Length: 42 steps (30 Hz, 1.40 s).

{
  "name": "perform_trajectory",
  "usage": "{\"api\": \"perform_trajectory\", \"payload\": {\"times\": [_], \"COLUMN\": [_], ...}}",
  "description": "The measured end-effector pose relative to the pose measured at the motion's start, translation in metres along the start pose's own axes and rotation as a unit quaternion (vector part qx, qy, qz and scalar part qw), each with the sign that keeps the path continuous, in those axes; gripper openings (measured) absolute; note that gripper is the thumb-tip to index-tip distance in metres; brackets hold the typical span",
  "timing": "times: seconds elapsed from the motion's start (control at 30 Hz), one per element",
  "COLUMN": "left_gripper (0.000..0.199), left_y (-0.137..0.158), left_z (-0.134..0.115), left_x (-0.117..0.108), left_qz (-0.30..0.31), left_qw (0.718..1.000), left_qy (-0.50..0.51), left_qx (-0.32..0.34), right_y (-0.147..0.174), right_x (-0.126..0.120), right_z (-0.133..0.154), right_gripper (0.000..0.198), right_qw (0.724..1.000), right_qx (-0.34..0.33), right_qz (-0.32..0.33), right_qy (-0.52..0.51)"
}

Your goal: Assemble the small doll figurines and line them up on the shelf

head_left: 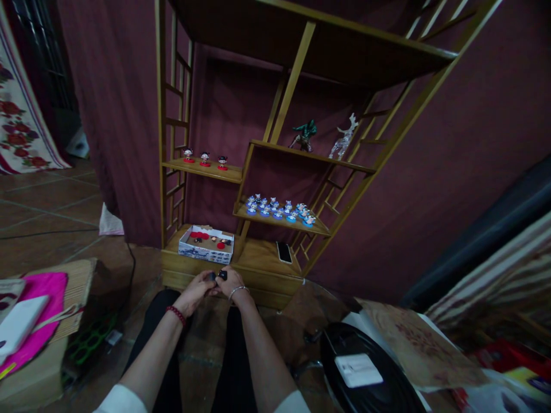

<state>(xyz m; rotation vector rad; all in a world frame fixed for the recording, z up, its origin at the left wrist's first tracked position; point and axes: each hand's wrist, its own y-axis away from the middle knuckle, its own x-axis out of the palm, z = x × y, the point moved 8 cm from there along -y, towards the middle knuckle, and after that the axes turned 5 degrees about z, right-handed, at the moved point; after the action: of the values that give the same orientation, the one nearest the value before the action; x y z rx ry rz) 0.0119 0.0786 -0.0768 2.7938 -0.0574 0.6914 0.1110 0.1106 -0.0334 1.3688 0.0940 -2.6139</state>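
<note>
My left hand (198,293), with a red bead bracelet at the wrist, is closed with its fingertips around a small dark piece (211,276). Beside it my right hand (233,283), wearing a silver bangle, pinches a small black piece (222,275), perhaps a figurine's head. The two hands nearly touch, just in front of the shelf's lowest level. Right behind them stands an open shallow box (205,256) holding red discs and small dark-haired figurine parts. Three red-based doll figurines (205,159) stand on the left shelf above.
Several blue-and-white figurines (278,213) stand on the middle shelf. Higher up are a green figure (306,135) and a clear deer (343,138). A phone (284,252) lies on the lowest shelf. A black round stool (361,358) is at right, a pink cloth (47,304) at left.
</note>
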Motion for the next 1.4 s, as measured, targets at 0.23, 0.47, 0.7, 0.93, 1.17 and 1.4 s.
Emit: {"api": "perform_trajectory", "payload": {"times": [0.23,0.47,0.7,0.93,1.17,1.4], "left_gripper": [0.027,0.027,0.026,0.023,0.024,0.028], "left_y": [0.013,0.017,0.021,0.022,0.025,0.031], "left_z": [-0.006,-0.004,-0.005,-0.006,-0.005,-0.014], "left_x": [0.002,-0.001,-0.003,-0.003,-0.005,-0.001], "left_qz": [0.023,0.043,0.05,0.053,0.06,0.075], "left_qw": [0.998,0.997,0.997,0.995,0.993,0.991], "left_qy": [0.05,0.062,0.061,0.081,0.104,0.108], "left_qx": [0.009,0.002,-0.006,-0.005,0.002,0.009], "right_y": [0.003,0.007,0.006,0.007,0.011,0.013], "right_x": [0.0,0.001,0.005,0.01,0.007,-0.006], "right_z": [-0.001,-0.002,-0.008,-0.016,-0.011,-0.004], "right_gripper": [0.023,0.024,0.029,0.031,0.03,0.031], "right_qw": [0.998,0.992,0.982,0.963,0.955,0.961], "right_qx": [-0.015,-0.044,-0.058,-0.029,-0.042,-0.066], "right_qz": [0.007,0.007,0.002,0.016,0.015,-0.007], "right_qy": [-0.06,-0.118,-0.178,-0.268,-0.293,-0.267]}}
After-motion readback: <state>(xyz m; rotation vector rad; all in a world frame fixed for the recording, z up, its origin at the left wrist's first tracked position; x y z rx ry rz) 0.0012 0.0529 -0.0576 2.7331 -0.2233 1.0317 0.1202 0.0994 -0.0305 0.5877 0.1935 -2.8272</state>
